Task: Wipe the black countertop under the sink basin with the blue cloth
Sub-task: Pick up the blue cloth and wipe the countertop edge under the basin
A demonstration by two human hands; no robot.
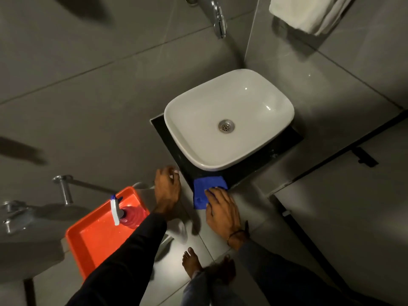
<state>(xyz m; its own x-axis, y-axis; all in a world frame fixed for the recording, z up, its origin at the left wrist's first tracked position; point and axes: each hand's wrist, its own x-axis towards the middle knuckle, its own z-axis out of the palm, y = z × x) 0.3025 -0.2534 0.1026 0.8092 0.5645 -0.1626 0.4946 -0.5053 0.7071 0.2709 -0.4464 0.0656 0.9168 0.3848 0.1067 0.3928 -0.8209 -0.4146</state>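
A white sink basin (229, 120) sits on a black countertop (284, 141) in the corner of grey tiled walls. The blue cloth (204, 187) lies over the countertop's near front corner, part of it hanging over the edge. My right hand (223, 212) presses on the cloth with its fingers spread over the cloth's near side. My left hand (166, 188) is just left of the countertop's front-left edge, fingers curled near the edge, holding nothing that I can see.
An orange tray (88, 237) with a red spray bottle (130, 216) stands at lower left. A chrome tap (217, 16) hangs above the basin. A white towel (309, 12) hangs at top right. Wall fittings (63, 188) are at the left. Bare feet (192, 261) stand below.
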